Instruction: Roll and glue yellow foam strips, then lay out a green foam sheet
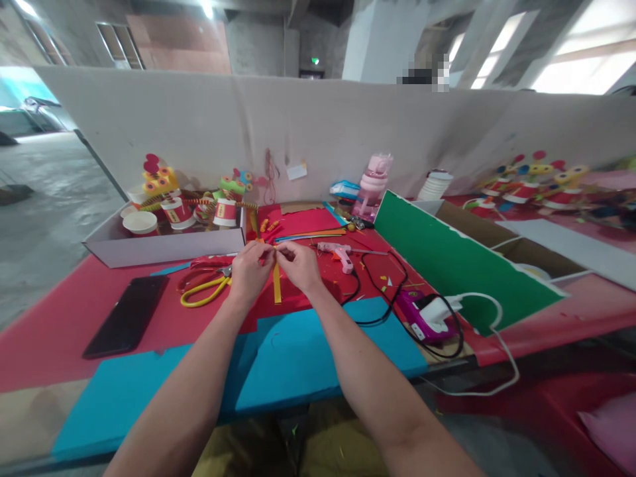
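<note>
Near the middle of the red-covered table, my left hand (252, 266) and my right hand (299, 265) meet at their fingertips, both pinching a narrow yellow strip (277, 285). The strip's free end hangs down toward the table between them. What lies right between the fingertips is too small to make out. Scissors with yellow handles (206, 293) lie left of my left hand. To the right of my right hand is a pink glue gun (340, 255) with a black cord. Blue sheets (298, 358) lie under my forearms.
A black phone (126, 317) lies at the left. Behind it, a white box (163, 250) holds paper-cup figures. Coloured strips (313, 234) and a pink bottle (373, 185) stand farther back. At the right are a green panel (447, 258) and a purple power strip (426, 321) with cables.
</note>
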`<action>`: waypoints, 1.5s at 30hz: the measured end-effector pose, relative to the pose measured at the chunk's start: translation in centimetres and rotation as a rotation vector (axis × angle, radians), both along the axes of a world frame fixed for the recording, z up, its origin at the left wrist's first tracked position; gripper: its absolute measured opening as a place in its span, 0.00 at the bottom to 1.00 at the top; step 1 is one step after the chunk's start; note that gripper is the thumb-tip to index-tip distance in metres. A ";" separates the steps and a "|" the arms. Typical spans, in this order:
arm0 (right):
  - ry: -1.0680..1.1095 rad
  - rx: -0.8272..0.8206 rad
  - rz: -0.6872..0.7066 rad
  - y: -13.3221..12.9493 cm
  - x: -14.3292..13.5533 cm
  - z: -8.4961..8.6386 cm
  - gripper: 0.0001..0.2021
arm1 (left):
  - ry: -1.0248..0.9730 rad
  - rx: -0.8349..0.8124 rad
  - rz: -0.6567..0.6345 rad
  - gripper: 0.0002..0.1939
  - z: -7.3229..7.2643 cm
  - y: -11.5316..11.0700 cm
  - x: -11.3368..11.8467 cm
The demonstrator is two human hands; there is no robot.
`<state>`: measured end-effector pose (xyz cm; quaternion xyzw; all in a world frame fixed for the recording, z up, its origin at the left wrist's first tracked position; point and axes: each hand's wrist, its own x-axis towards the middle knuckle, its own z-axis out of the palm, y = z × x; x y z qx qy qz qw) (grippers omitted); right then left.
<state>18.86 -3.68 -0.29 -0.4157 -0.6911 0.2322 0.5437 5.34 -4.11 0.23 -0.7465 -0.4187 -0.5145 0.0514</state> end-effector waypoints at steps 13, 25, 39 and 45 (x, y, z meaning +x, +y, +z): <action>0.160 -0.032 0.097 0.5 0.2 -0.1 0.09 | -0.203 -0.130 0.056 0.06 0.3 0.1 -0.3; 0.111 -0.019 0.077 0.3 0.2 0.0 0.08 | -0.092 -0.105 -0.067 0.09 0.1 0.2 -0.5; 0.323 -0.135 0.081 1.2 0.2 -0.7 0.10 | -0.475 -0.664 -0.310 0.15 0.3 0.6 -0.7; 0.443 -0.184 -0.018 1.6 0.5 -0.5 0.11 | -0.144 -0.796 -0.440 0.15 -0.8 0.6 -0.8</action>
